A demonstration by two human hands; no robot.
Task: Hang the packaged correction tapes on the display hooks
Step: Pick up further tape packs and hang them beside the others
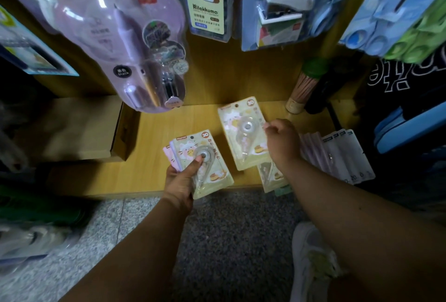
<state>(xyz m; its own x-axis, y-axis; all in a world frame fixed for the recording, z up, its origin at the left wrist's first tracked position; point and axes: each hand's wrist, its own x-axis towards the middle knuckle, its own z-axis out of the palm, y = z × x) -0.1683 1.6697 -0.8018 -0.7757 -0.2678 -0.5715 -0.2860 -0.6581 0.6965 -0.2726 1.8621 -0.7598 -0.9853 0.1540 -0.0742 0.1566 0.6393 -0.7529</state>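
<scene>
- Gripping a small stack of packs (pixel 193 157), the left hand (pixel 179 181) had its thumb pressed on the clear blister of the top card and its fingers curled underneath; a pink-edged card peeked out on the stack's left side.
- The stack was held just above the front edge of the wooden shelf (pixel 149 137).
- The right hand (pixel 281 142) pinched the right edge of another pack (pixel 243 133), its fingers curled at the card's side; whether the card's far end touched the shelf could not be told.
- A third pack (pixel 270 176) lay under the right wrist at the shelf's front edge, partly hidden by the arm.
- A fan of clear sleeves (pixel 342 154) lay to the right of the hands.
- A brown box (pixel 72 128) sat at the shelf's left.
- Hanging above: a purple pen pack (pixel 115 36), a bear card (pixel 205 0) and a blue stapler pack (pixel 282 5).
- A tube (pixel 304 87) leaned in the back right corner.
- A white shoe (pixel 311 265) stood on the speckled floor (pixel 229 229).
</scene>
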